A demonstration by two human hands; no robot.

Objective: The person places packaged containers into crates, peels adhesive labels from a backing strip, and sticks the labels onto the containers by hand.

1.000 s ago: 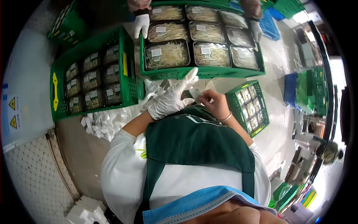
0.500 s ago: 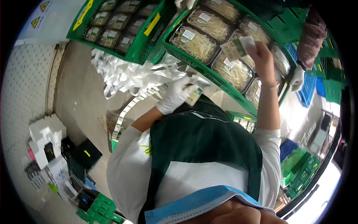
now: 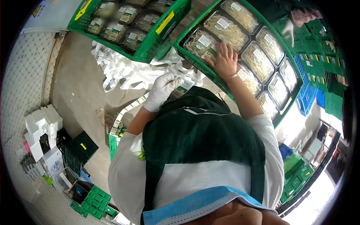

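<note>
My right hand (image 3: 226, 62), bare, lies with fingers stretched across a clear-topped tray of bean sprouts (image 3: 198, 42) in the green crate's near-left corner. Beneath its fingertips is part of a printed label (image 3: 210, 53), lying on the film. In its white glove, my left hand (image 3: 161, 90) pinches a strip of printed labels (image 3: 185, 85) close to my apron; how many are stacked there I cannot tell. Around my right hand are several more packed sprout trays (image 3: 226, 30), most with a white sticker on top. They fill the green crate (image 3: 205, 68).
Another green crate (image 3: 140, 56) of smaller packs stands at the upper left. White backing strips (image 3: 123, 75) lie heaped on the floor below it. A label band (image 3: 125, 108) trails beside my left arm. At upper right is another person's gloved hand (image 3: 288, 32) near stacked green crates (image 3: 315, 52).
My right hand has moved left and down onto the corner tray; the label it held now lies on that tray's film. My left hand still grips labels. The other person's gloved hand has moved up.
</note>
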